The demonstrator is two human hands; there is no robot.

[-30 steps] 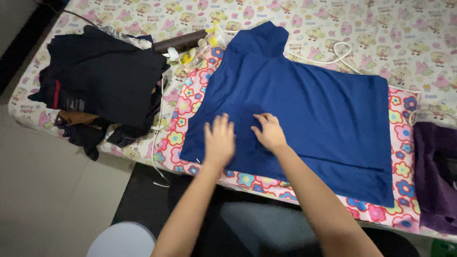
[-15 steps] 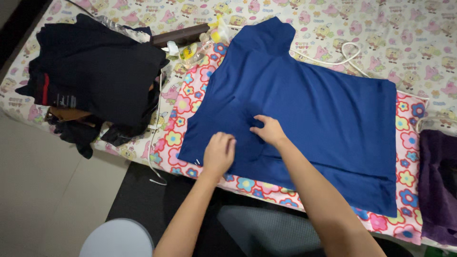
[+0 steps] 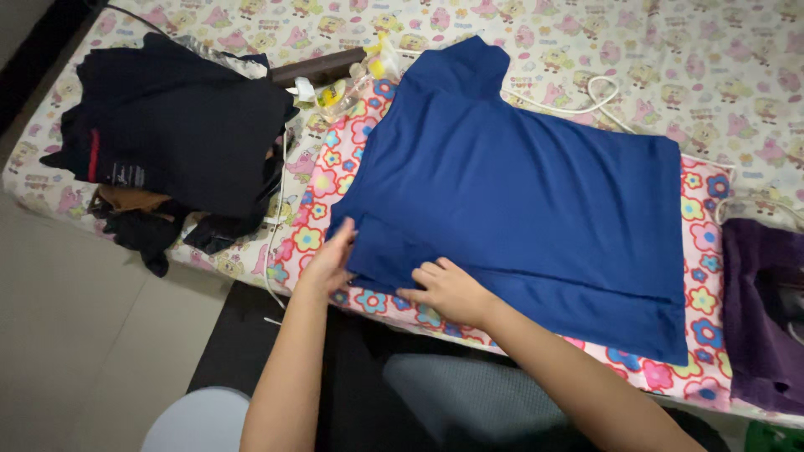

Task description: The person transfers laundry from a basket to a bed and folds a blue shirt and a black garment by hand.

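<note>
**Where things lie around the shirt**

The shirt [image 3: 519, 184] lies spread flat on a padded mat [image 3: 331, 180], which in turn lies on the bed [image 3: 712, 59]. At the shirt's near edge, toward its left corner, both hands rest on the cloth: the left hand [image 3: 328, 266] at the corner itself, the right hand [image 3: 448, 290] just right of it. Left of the shirt, a pile of clothes [image 3: 176, 125] sits on the bed. Between that pile and the shirt's collar lie a spray bottle [image 3: 347, 88] and a long bar-shaped thing [image 3: 322, 65]. Behind the shirt, a cord [image 3: 586, 96] runs over the bed. Right of the shirt lies another folded cloth [image 3: 766, 310].
</note>
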